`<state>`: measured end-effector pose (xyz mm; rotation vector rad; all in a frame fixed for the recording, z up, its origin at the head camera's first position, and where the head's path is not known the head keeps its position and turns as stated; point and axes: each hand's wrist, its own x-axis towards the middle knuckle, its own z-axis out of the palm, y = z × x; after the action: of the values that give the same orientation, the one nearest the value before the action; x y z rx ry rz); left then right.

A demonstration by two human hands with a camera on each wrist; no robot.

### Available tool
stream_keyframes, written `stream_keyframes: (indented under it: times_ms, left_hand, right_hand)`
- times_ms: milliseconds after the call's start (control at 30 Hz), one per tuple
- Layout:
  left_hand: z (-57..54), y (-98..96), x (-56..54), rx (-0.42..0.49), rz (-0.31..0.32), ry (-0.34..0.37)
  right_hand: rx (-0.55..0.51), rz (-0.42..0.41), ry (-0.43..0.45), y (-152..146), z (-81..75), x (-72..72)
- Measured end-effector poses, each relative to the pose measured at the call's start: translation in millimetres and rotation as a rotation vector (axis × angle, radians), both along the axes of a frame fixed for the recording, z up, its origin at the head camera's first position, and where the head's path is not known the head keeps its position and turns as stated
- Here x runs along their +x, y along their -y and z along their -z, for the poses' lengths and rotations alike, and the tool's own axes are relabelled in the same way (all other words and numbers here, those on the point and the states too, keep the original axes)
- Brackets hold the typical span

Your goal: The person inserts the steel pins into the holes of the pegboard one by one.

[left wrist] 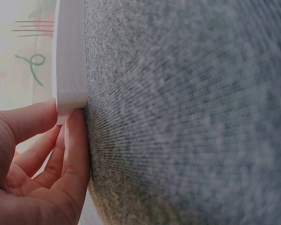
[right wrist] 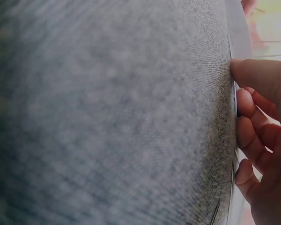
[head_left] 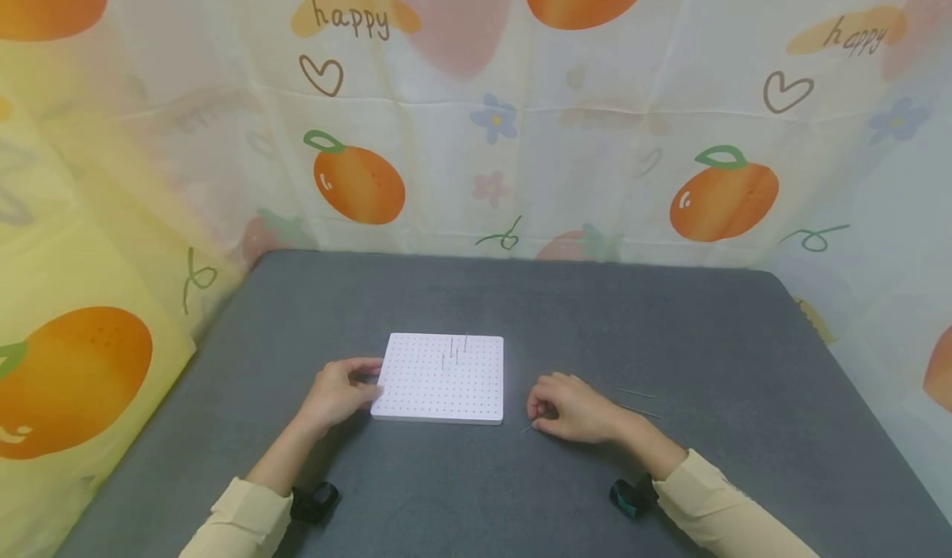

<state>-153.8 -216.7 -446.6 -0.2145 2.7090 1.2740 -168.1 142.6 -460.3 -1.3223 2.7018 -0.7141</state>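
A white pegboard (head_left: 439, 393) with rows of small holes lies on the dark grey table. Several thin metal pins (head_left: 450, 347) stand upright in its far half. My left hand (head_left: 338, 388) pinches the board's left edge, thumb on top and a finger beneath, as the left wrist view shows at the board's side (left wrist: 71, 56). To the right of the board, my right hand (head_left: 568, 407) is down at the tabletop with curled fingers. A thin metal pin (head_left: 528, 428) sticks out from under its thumb and fingertip, most of it hidden by the hand.
Two more pins (head_left: 635, 393) lie on the table (head_left: 461, 492) beyond the right wrist. Black wrist straps (head_left: 316, 503) sit at both cuffs. A fruit-patterned cloth (head_left: 446, 128) hangs behind the table's far edge and along its sides.
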Motion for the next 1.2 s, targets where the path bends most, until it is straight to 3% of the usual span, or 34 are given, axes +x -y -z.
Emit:
stream_keyframes:
  times_ms: [533,1000,1200]
  left_hand:
    - [-0.7,0.6,0.1,-0.003,0.014,0.004]
    - [-0.9,0.9,-0.7,-0.013,0.017,0.005]
    - [-0.6,1.2,-0.6,-0.009,0.023,-0.001]
  right_hand:
    - [-0.002,0.008,-0.014,0.7,1.2,0.4]
    - [0.064,0.032,0.015,3.9,-5.3,2.3]
    - [0.017,0.017,0.024,7.3,-10.9,0.0]
